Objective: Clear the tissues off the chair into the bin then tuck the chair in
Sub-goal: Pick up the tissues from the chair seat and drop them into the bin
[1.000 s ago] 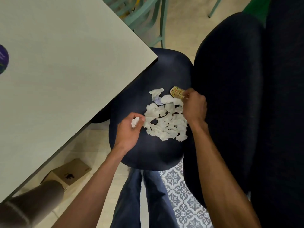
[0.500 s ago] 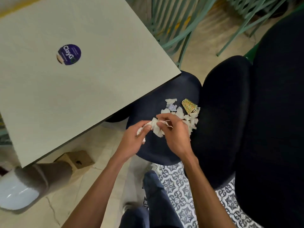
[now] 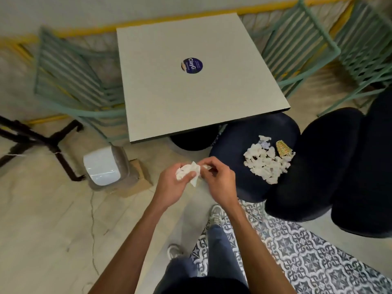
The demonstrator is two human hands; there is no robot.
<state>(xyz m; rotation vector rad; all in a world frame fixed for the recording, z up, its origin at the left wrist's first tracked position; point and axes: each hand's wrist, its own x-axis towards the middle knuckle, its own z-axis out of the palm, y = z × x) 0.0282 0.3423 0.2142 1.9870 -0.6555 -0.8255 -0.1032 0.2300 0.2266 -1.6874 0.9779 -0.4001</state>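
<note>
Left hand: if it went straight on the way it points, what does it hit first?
The left hand, gripping a tissue wad, points up and right in the frame. First in line is the right hand, pinching the same wad. Past that probably the table, though depth is unclear.

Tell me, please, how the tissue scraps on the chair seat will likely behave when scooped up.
The tissue scraps lie in many separate pieces, so scooping may shed some. They look thin and crumpled, likely light and floppy. The wad in the left hand looks bunched, so squeezing should compact them.
</note>
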